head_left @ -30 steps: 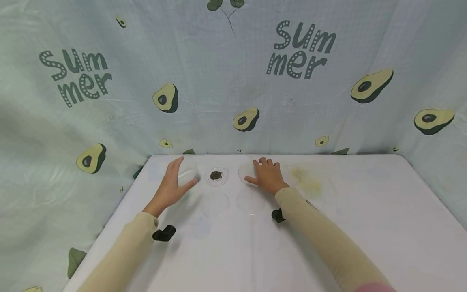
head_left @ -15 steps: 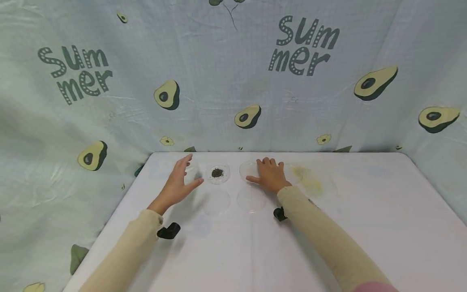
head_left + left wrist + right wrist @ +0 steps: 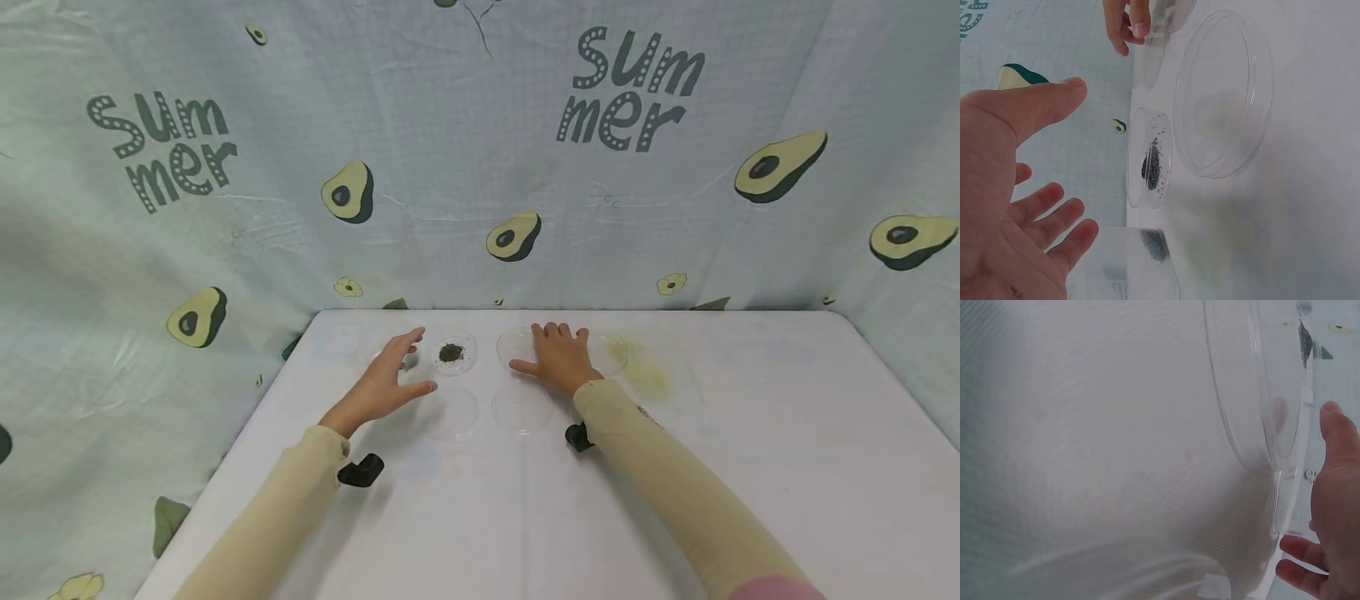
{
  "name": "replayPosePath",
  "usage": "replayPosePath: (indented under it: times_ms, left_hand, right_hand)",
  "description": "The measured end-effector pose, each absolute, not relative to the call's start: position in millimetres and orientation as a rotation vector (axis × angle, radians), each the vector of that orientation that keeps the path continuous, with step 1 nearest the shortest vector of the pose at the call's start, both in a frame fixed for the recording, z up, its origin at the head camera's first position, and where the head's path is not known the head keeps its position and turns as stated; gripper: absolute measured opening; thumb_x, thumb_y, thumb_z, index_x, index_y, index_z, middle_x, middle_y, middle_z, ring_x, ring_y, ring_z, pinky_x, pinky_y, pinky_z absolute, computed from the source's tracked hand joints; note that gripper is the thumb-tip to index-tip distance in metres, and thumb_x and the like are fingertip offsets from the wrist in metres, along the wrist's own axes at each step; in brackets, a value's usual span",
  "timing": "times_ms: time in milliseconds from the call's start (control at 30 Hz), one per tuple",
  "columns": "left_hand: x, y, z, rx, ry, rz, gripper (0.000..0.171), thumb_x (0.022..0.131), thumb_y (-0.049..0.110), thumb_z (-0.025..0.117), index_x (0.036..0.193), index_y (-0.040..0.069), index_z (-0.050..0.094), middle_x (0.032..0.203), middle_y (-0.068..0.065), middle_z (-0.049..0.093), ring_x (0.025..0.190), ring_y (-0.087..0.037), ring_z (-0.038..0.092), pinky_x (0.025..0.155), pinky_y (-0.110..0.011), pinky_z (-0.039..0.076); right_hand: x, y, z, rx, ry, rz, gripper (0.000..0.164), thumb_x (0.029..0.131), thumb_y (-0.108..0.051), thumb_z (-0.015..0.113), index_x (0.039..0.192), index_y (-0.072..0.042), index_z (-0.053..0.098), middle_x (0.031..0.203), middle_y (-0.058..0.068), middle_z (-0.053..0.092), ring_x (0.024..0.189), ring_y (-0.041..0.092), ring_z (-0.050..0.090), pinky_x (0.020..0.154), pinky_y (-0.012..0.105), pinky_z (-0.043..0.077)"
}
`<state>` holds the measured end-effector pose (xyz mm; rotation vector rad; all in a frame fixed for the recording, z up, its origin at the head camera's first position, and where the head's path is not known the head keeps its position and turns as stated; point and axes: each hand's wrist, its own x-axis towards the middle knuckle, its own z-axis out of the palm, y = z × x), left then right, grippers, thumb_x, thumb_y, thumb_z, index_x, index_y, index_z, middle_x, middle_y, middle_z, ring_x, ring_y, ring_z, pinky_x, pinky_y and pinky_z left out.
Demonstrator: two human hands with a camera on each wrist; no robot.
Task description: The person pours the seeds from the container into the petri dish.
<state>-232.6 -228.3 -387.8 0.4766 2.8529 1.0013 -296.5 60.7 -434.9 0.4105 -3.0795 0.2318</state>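
Grain dish (image 3: pixel 469 360), w/ a heap of dark grains (image 3: pixel 451 352) & specks strewn round it, sits nr the bench's far edge, toward the far L corner. Just L of it, the L hand (image 3: pixel 381 385) hangs wide, thumb & fingertips well apart. Beyond its fingers, a clear container (image 3: pixel 1147 275) shows dark matter in one end; exact shape can't be told. R of the grain dish, also nr the far edge, the R hand (image 3: pixel 562 360) spreads wide over the far dish (image 3: pixel 510 350), thumb held out; contact can't be told. The side dish (image 3: pixel 611 354) lies just R of that hand, nr a yellow stain (image 3: pixel 648 377) on the white bench (image 3: pixel 675 533). Two near dishes (image 3: pixel 522 408) lie side by side, nearer the bench's front edge. Both arms wear beige sleeves (image 3: pixel 660 475), w/ black mounts (image 3: pixel 362 471) at the wrists. Backdrop (image 3: pixel 450 125): pale cloth, avocado & "SUMMER" prints.
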Motion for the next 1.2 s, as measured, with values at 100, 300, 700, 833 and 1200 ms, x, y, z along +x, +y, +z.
replayPosePath:
  times_ms: [100, 300, 700, 833, 1200]
  left_hand:
    - [-231, -227, -389, 0.468, 2.823, 0.994, 0.086, 0.087, 0.03, 0.072, 0.155, 0.018, 0.02, 0.155, -0.011, 0.03, 0.139, -0.035, 0.037, 0.11, -0.054, 0.038]
    - [-229, -224, -392, 0.459, 2.787, 0.971, 0.085, 0.086, 0.03, 0.073, 0.154, 0.015, 0.023, 0.153, -0.013, 0.034, 0.139, -0.035, 0.038, 0.11, -0.053, 0.038]
    - [-227, -219, -403, 0.526, 2.693, 0.948, 0.086, 0.082, 0.038, 0.076, 0.151, 0.016, 0.03, 0.154, -0.009, 0.034, 0.139, -0.034, 0.037, 0.111, -0.053, 0.036]
    - [-226, -217, -405, 0.559, 2.691, 0.882, 0.088, 0.077, 0.038, 0.08, 0.149, 0.015, 0.035, 0.154, -0.009, 0.035, 0.142, -0.033, 0.033, 0.115, -0.053, 0.031]
    - [-228, -212, -414, 0.707, 2.72, 0.771, 0.087, 0.067, 0.033, 0.088, 0.141, 0.011, 0.047, 0.148, -0.012, 0.043, 0.141, -0.032, 0.036, 0.117, -0.05, 0.029]
  right_hand:
    - [-296, 61, -434, 0.415, -3.093, 0.243, 0.087, 0.085, -0.067, 0.056, 0.145, -0.005, 0.041, 0.132, 0.02, 0.053, 0.125, 0.038, 0.047, 0.104, 0.065, 0.031]
    - [-299, 60, -438, 0.413, -3.13, 0.261, 0.089, 0.085, -0.068, 0.056, 0.146, -0.007, 0.039, 0.134, 0.019, 0.051, 0.125, 0.037, 0.046, 0.104, 0.065, 0.032]
    - [-297, 60, -435, 0.408, -3.131, 0.304, 0.087, 0.086, -0.066, 0.056, 0.145, -0.005, 0.038, 0.137, 0.019, 0.048, 0.127, 0.037, 0.045, 0.1, 0.07, 0.035]
    - [-297, 61, -434, 0.404, -3.13, 0.3, 0.088, 0.086, -0.065, 0.057, 0.146, -0.003, 0.038, 0.139, 0.019, 0.047, 0.128, 0.038, 0.044, 0.1, 0.07, 0.036]
    - [-301, 61, -437, 0.392, -3.158, 0.313, 0.089, 0.086, -0.066, 0.056, 0.147, -0.004, 0.037, 0.141, 0.019, 0.045, 0.131, 0.038, 0.041, 0.101, 0.071, 0.033]
